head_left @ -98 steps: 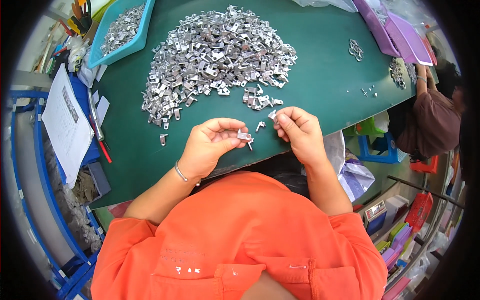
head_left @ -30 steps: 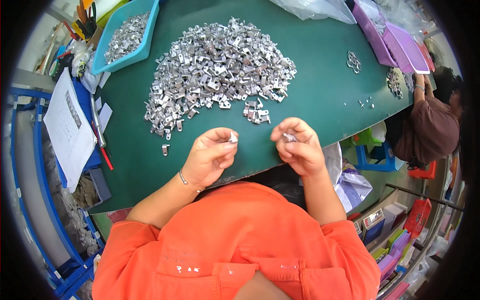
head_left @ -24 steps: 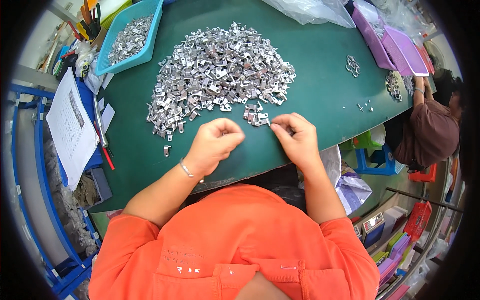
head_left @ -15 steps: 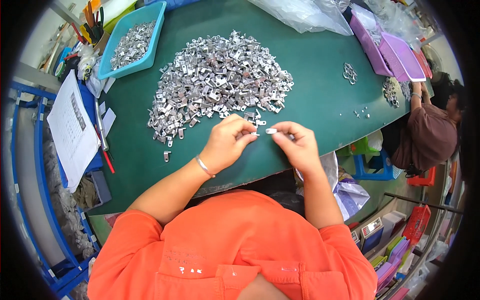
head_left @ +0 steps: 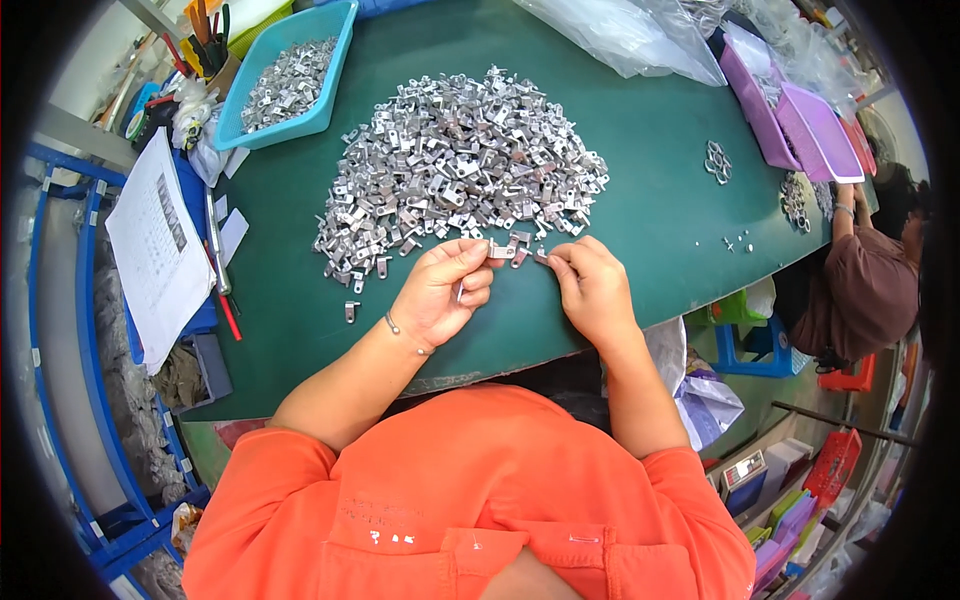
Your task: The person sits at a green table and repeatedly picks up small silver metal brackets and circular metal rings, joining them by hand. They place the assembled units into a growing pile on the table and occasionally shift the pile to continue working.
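A large heap of small silver metal brackets (head_left: 465,165) lies on the green tabletop (head_left: 640,250) in front of me. Between thumb and forefinger, my left hand (head_left: 440,295) pinches one small L-shaped metal bracket (head_left: 502,252), its other fingers curled with the palm partly turned up. My right hand (head_left: 596,290), just to the right, is closed on another small metal bracket (head_left: 542,257), mostly covered by the fingertips. Both hands are at the heap's near edge, a short gap apart. One loose bracket (head_left: 350,311) sits apart, left of my left hand.
A turquoise basket (head_left: 318,118) of brackets stands at the back left, near printed sheets (head_left: 160,250) and a red pen (head_left: 231,318). Purple bins (head_left: 820,135) and clear plastic bags (head_left: 630,35) lie far right. A co-worker (head_left: 862,285) sits at the right table end.
My left hand has rolled palm-up, showing the bracket's flat side. My right hand has turned its fingertips downward. The whole view has shifted slightly.
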`<state>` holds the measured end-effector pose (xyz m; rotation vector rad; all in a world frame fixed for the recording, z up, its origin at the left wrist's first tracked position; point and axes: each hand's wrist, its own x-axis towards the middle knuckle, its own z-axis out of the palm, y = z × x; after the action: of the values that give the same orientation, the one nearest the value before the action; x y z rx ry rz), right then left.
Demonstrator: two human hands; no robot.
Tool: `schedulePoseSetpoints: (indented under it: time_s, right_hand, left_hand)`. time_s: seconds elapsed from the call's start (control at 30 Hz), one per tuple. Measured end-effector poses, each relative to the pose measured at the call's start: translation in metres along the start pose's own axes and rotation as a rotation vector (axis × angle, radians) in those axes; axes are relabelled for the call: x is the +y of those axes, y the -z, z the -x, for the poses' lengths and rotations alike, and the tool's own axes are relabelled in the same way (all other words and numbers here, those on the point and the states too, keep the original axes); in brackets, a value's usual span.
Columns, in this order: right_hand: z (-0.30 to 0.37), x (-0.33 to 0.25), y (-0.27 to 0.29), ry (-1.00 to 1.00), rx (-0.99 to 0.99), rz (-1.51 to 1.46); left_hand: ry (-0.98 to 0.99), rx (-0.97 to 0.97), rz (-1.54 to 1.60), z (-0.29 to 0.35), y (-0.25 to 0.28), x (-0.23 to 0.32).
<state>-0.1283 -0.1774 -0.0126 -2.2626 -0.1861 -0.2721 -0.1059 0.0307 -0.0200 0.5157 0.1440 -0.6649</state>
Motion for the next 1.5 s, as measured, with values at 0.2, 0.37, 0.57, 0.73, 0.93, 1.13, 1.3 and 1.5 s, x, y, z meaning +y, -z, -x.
schedulePoseSetpoints:
  time_s: [0.2, 0.37, 0.57, 0.73, 0.93, 1.13, 1.3, 1.5]
  right_hand:
    - [0.004, 0.007, 0.027, -0.503, -0.177, -1.493]
    - [-0.012, 0.001, 0.009, -0.125, -0.032, -0.429]
    - [-0.020, 0.004, -0.012, 0.100, 0.107, 0.028]
    - [-0.014, -0.005, 0.002, -0.576, -0.034, -0.836]
    - [-0.004, 0.005, 0.007, -0.654, -0.151, -1.369]
    - [-0.005, -0.001, 0.005, -0.466, 0.037, -0.582]
    - [-0.006, -0.004, -0.004, -0.050, 0.033, 0.069]
    - [-0.011, -0.003, -0.004, -0.197, 0.021, -0.126]
  left_hand:
    - [0.010, 0.075, 0.162, 0.005, -0.013, 0.006]
    - [-0.263, 0.296, -0.921, -0.008, -0.015, 0.004]
    - [-0.723, 0.170, -1.689, -0.028, -0.018, -0.007]
    - [-0.744, 0.154, -1.713, -0.025, -0.017, -0.006]
    - [-0.510, 0.195, -1.394, -0.019, -0.013, -0.004]
    - [-0.211, 0.151, -0.619, -0.015, -0.012, 0.008]
    - [-0.044, 0.072, -0.321, -0.015, -0.007, 0.012]
    - [0.090, -0.029, -0.066, -0.013, -0.002, 0.011]
